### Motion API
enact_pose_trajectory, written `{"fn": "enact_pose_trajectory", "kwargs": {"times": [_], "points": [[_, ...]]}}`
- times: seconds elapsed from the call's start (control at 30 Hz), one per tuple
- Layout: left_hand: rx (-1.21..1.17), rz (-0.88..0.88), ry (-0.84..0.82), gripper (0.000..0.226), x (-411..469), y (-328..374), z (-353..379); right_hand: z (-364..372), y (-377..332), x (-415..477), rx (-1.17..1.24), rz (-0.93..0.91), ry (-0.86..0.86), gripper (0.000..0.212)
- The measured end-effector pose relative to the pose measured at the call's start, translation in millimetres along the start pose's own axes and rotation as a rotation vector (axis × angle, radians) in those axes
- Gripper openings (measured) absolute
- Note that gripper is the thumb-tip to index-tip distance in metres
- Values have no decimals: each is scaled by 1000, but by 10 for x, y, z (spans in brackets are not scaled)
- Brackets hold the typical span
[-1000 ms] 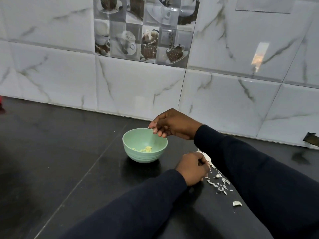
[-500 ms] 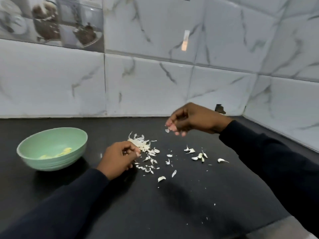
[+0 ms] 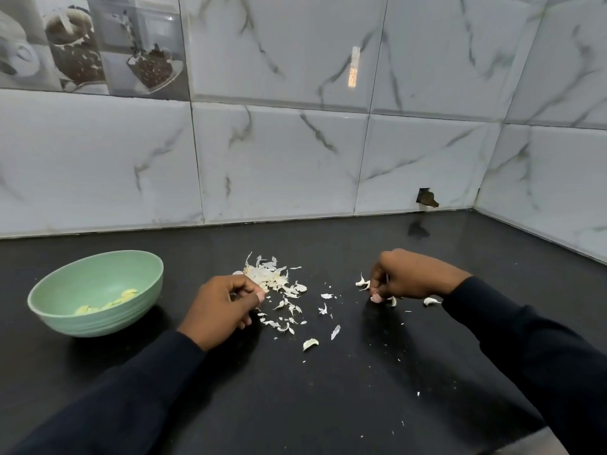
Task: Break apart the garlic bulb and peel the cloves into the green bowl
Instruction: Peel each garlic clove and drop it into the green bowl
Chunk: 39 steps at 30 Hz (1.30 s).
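Observation:
The green bowl (image 3: 98, 320) stands on the black counter at the left, with a few peeled yellowish cloves (image 3: 126, 294) inside. A heap of white garlic skins (image 3: 271, 277) lies mid-counter. My left hand (image 3: 223, 307) rests curled in a fist at the heap's left edge; what it holds, if anything, is hidden. My right hand (image 3: 410, 277) is down on the counter to the right, its curled fingertips pinching among small unpeeled cloves (image 3: 363, 283). One more clove (image 3: 431, 301) lies beside my right wrist.
Loose skin flakes and one piece (image 3: 310, 343) are scattered in front of the heap. Marble-tiled walls close the counter at the back and right, meeting in a corner. A dark hole (image 3: 426, 198) breaks the back wall's base.
My right hand left the bowl, swung right over the skins and dropped to the counter onto the loose cloves. The view turned right, so the bowl now sits at the left. My left hand stayed put.

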<state>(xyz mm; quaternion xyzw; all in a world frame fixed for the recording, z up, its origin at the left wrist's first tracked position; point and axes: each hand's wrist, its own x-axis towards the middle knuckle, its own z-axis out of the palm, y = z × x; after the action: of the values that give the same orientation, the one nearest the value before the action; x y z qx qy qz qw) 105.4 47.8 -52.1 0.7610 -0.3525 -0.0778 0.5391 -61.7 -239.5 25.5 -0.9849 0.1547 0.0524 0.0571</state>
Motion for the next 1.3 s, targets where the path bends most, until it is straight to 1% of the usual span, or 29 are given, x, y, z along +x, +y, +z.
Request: {"fn": "enact_pose_trajectory", "kwargs": {"times": [0.13, 0.23, 0.3, 0.33, 0.37, 0.43, 0.5, 0.57, 0.63, 0.7, 0.77, 0.83, 0.93, 1.03, 1.07, 1.2, 1.27, 1.3], "points": [[12, 6, 0, 15, -15, 7, -4, 12, -79, -10, -64, -17, -26, 17], [19, 10, 4, 14, -26, 27, 2, 50, -123, -47, -117, -22, -29, 12], [13, 15, 18, 12, -36, 45, 7, 71, -143, -65, -108, -51, 7, 11], [7, 22, 28, 11, -41, 52, 8, 64, -161, -71, -37, -82, 42, 12], [3, 33, 37, 10, -45, 64, 10, 48, -196, -73, 89, -109, 74, 11], [-33, 49, 48, 7, -57, 100, 21, 4, -351, -59, 416, -175, 120, 8], [-129, 49, 35, 3, -75, 152, 40, -21, -592, -3, 740, -247, 132, 6], [-252, 38, 17, 12, -98, 216, 50, 19, -837, 113, 907, -310, 156, 10], [-375, 35, 11, 22, -117, 263, 71, 116, -1029, 212, 958, -348, 183, 11], [-454, 29, 38, 27, -124, 269, 56, 239, -1163, 312, 966, -383, 235, 9], [-494, 11, 85, 17, -112, 257, 47, 340, -1246, 351, 929, -416, 284, 9], [-530, -8, 112, 8, -99, 246, 52, 401, -1274, 361, 874, -435, 320, 15], [-561, -27, 156, 9, -88, 269, 51, 437, -1307, 345, 833, -449, 405, 15], [-516, -18, 218, 6, -80, 315, 58, 443, -1329, 331, 946, -412, 427, 12], [-501, -15, 230, 5, -81, 327, 65, 446, -1333, 321, 944, -391, 447, 10], [-426, -9, 244, 3, -90, 339, 90, 473, -1366, 268, 710, -374, 570, 8], [-324, 13, 241, 5, -93, 316, 109, 491, -1377, 261, 648, -352, 613, 9], [-236, 34, 250, 6, -92, 305, 121, 501, -1384, 266, 619, -335, 621, 10]]}}
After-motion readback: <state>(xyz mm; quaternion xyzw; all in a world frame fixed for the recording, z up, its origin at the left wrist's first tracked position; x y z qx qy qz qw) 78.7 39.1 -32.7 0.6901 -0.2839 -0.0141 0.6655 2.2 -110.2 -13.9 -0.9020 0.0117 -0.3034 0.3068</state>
